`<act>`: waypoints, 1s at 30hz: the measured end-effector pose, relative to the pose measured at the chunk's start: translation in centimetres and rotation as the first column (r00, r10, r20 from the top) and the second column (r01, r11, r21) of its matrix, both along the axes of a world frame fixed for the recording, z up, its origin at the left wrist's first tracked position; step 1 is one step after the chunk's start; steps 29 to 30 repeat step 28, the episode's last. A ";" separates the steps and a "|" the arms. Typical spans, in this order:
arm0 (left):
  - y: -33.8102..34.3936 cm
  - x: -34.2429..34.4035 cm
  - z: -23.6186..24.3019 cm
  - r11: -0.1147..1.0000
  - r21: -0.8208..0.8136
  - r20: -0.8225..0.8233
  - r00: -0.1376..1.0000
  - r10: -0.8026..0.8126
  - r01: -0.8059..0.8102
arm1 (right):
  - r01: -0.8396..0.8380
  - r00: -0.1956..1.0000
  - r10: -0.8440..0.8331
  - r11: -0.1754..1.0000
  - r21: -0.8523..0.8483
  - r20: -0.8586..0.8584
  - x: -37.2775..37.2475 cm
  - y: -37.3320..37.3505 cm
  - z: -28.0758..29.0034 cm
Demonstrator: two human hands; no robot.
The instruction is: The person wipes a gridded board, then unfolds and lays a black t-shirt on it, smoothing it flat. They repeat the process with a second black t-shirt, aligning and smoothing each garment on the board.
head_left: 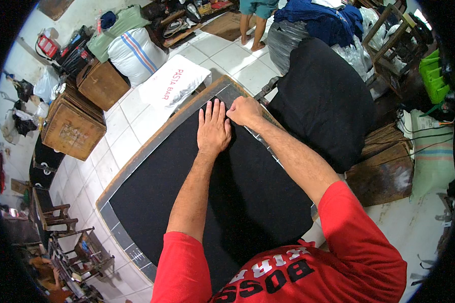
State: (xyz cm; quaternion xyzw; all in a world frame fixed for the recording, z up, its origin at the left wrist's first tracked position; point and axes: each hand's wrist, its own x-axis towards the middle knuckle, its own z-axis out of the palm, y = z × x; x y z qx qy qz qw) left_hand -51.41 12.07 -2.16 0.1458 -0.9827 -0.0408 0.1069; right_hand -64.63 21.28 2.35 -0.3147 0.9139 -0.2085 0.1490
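A large piece of black cloth [159,197] lies spread over a table with a grey border [119,232] and a wooden edge. My left hand [215,129] rests flat on the cloth near its far end, fingers stretched out and pointing away from me. Just right of it, my right hand [245,111] is closed in a fist at the cloth's far right corner. Its curled fingers hide whatever they may hold. White marks run along the border beside the cloth's right edge and at the near left corner.
Beyond the table stands a white printed sack [169,83]. A black cloth-draped heap [323,106] is close on the right, past a metal fitting. Wooden boxes [73,129] stand to the left. A person's bare legs [258,25] show at the far side.
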 end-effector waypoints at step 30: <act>8.1 4.8 1.1 0.999 0.030 0.092 0.996 0.011 -0.014 | -0.058 0.996 0.061 0.996 -0.062 0.057 2.8 9.5 -1.1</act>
